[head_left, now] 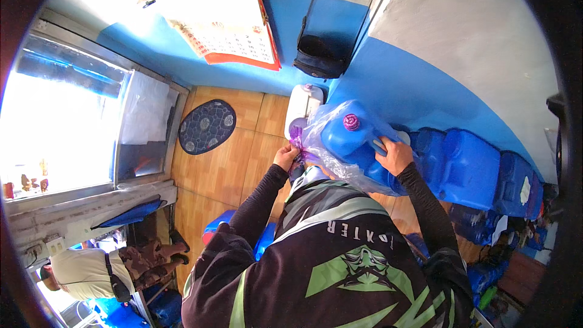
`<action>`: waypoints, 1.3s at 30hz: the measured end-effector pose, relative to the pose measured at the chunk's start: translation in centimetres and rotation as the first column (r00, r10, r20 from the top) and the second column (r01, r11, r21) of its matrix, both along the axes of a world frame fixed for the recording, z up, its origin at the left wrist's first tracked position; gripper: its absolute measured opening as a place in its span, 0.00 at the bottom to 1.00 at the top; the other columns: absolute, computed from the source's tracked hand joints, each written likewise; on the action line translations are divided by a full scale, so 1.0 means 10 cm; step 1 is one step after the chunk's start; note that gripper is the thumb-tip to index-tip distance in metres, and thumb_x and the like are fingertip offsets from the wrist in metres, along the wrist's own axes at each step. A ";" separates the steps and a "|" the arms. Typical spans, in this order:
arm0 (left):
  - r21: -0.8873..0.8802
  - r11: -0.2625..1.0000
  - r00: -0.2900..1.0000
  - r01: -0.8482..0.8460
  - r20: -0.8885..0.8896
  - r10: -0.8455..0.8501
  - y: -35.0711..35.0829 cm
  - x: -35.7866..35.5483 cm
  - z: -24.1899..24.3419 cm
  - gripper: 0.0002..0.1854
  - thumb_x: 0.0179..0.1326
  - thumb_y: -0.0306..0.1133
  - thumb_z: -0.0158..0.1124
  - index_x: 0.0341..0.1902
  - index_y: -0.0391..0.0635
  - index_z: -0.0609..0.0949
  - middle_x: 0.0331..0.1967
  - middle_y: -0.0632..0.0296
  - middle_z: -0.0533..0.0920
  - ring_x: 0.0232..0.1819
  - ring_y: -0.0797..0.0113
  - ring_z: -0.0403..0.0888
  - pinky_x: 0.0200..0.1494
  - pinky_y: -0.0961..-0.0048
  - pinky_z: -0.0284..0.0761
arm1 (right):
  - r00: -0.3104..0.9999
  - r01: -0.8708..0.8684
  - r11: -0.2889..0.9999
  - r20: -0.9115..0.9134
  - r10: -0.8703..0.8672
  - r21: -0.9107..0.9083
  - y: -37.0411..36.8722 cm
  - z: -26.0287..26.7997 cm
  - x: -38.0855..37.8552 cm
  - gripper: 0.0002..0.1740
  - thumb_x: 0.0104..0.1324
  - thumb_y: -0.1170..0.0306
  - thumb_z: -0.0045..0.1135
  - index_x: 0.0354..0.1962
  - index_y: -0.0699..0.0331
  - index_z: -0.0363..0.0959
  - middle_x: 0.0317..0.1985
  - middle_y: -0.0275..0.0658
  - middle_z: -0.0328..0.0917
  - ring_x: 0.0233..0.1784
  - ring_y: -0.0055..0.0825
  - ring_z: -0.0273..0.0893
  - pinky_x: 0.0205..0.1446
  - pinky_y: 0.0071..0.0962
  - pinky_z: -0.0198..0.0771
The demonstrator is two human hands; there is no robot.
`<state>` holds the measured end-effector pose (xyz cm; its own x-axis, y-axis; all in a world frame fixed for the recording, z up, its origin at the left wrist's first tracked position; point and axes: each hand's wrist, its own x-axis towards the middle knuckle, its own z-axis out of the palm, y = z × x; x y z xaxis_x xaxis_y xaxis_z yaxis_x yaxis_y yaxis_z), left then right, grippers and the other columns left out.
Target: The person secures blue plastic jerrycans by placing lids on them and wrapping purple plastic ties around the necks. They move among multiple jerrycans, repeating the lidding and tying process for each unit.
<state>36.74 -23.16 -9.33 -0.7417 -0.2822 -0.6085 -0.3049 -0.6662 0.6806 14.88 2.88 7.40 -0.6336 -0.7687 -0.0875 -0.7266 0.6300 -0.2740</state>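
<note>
A blue plastic jug with a purple-wrapped cap stands before me, partly inside a clear plastic bag. My right hand is closed around the jug's blue handle. To the left, my left hand pinches a bunch of purple plastic film beside the bag. How the film joins the bag cannot be made out. Just behind that hand is a white plastic container with a pinkish cap.
Several blue jugs line the wall on the right. An oval mat lies on the wood-look tile floor. A black bag and a calendar hang on the blue wall. Another person stands at lower left.
</note>
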 end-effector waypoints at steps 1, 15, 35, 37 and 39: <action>0.021 0.999 0.999 -0.040 -0.021 0.041 -0.03 0.04 -0.08 0.06 0.63 0.31 0.53 0.34 0.42 0.76 0.23 0.69 0.77 0.21 0.78 0.75 0.22 0.82 0.72 | 1.000 0.003 1.000 -0.011 -0.003 0.009 -0.02 0.00 0.02 0.17 0.51 0.60 0.60 0.38 0.57 0.76 0.24 0.47 0.79 0.28 0.47 0.79 0.32 0.44 0.74; -0.674 0.739 0.998 -0.005 -0.044 -0.033 -0.43 -0.17 0.35 0.09 0.52 0.25 0.56 0.19 0.41 0.71 0.15 0.71 0.68 0.20 0.81 0.62 0.22 0.79 0.59 | 0.994 -0.075 0.997 -0.077 0.075 0.005 -0.24 -0.19 0.26 0.17 0.50 0.60 0.63 0.37 0.56 0.75 0.24 0.45 0.80 0.26 0.45 0.79 0.29 0.43 0.73; -0.977 -0.130 0.839 0.167 0.210 -0.502 -0.36 -0.61 0.84 0.16 0.61 0.45 0.55 0.36 0.43 0.75 0.24 0.49 0.80 0.24 0.49 0.80 0.27 0.56 0.76 | 0.986 -0.169 0.970 0.030 0.166 0.176 -0.71 -0.34 0.48 0.19 0.52 0.59 0.64 0.38 0.59 0.71 0.24 0.44 0.79 0.29 0.44 0.80 0.31 0.44 0.73; -0.946 -0.237 0.813 0.222 0.314 -0.490 -0.37 -0.72 0.89 0.18 0.61 0.47 0.54 0.32 0.43 0.75 0.24 0.49 0.80 0.25 0.50 0.80 0.26 0.57 0.76 | 0.985 -0.173 0.978 0.019 0.172 0.115 -0.69 -0.38 0.47 0.19 0.52 0.59 0.63 0.38 0.59 0.71 0.24 0.44 0.79 0.28 0.44 0.80 0.31 0.44 0.73; -0.842 -0.169 0.759 0.512 0.535 -0.370 -0.35 -0.87 0.99 0.23 0.63 0.51 0.47 0.30 0.41 0.78 0.27 0.49 0.82 0.31 0.49 0.82 0.33 0.56 0.78 | 0.988 -0.153 0.984 0.008 0.152 0.090 -0.70 -0.42 0.48 0.19 0.53 0.58 0.63 0.38 0.59 0.71 0.24 0.44 0.79 0.28 0.44 0.80 0.31 0.44 0.73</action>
